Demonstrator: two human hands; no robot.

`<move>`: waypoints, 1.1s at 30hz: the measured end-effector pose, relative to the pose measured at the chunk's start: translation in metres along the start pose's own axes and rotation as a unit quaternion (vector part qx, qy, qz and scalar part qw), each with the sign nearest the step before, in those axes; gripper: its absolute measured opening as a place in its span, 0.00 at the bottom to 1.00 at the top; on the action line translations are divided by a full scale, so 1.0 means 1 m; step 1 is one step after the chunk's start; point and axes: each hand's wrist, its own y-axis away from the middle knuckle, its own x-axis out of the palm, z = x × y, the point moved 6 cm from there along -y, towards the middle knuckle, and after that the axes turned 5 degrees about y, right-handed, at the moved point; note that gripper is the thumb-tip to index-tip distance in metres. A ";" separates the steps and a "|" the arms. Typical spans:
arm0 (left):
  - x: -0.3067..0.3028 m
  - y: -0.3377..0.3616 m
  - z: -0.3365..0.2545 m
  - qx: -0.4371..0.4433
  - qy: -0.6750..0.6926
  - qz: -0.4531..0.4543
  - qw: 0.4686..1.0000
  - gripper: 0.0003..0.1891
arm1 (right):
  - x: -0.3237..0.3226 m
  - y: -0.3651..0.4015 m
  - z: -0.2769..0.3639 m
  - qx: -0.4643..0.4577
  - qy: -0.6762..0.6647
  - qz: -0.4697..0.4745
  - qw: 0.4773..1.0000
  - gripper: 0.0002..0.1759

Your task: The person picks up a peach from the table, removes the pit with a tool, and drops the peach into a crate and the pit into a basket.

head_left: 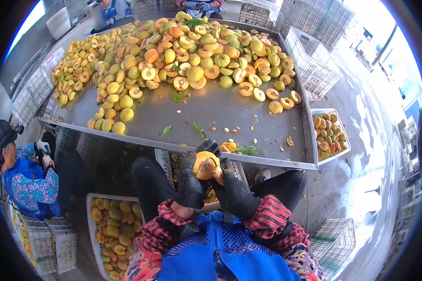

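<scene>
At the bottom edge a blue apron (220, 253) and red plaid sleeves (267, 218) frame 2 black-gloved hands raised over the lap. The left hand (190, 182) cups a yellow fruit (200, 166) from the left with its fingers curled round it. The right hand (237, 192) closes on the same fruit from the right, thumb pressed over its top. The fruit sits clasped between both hands, just in front of the near edge of the table (206, 110). Below the left knee a white tray (90, 206) on the floor holds more yellow fruit.

The table is a grey metal sheet with a raised rim. Its near part carries scattered pits (229, 129) and a few green leaves (166, 131). Farther back lies a big pile of fruit (173, 51), some whole and some halved with the cut side up. At the table's right end hangs a basket of fruit (326, 111). Empty white crates (314, 70) stand on the grey concrete floor (356, 154) beyond it.

On the left a seated person in a floral top (28, 182) works beside stacked crates, and 2 more people (110, 9) sit at the far end of the table
</scene>
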 end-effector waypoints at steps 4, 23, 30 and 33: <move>-0.001 0.001 -0.002 0.009 0.000 0.001 1.000 0.26 | -0.001 0.001 0.007 -0.021 0.012 -0.009 1.000 0.14; -0.048 -0.001 -0.013 0.186 -0.505 0.066 0.841 0.20 | 0.028 -0.003 0.000 0.008 -0.004 0.102 0.995 0.13; -0.043 0.008 -0.024 0.304 -0.675 0.076 0.668 0.19 | 0.061 -0.005 -0.036 0.086 -0.057 0.228 0.968 0.16; -0.069 0.009 -0.017 0.354 -0.678 0.103 0.635 0.21 | 0.064 -0.002 -0.024 0.134 -0.206 0.245 0.938 0.14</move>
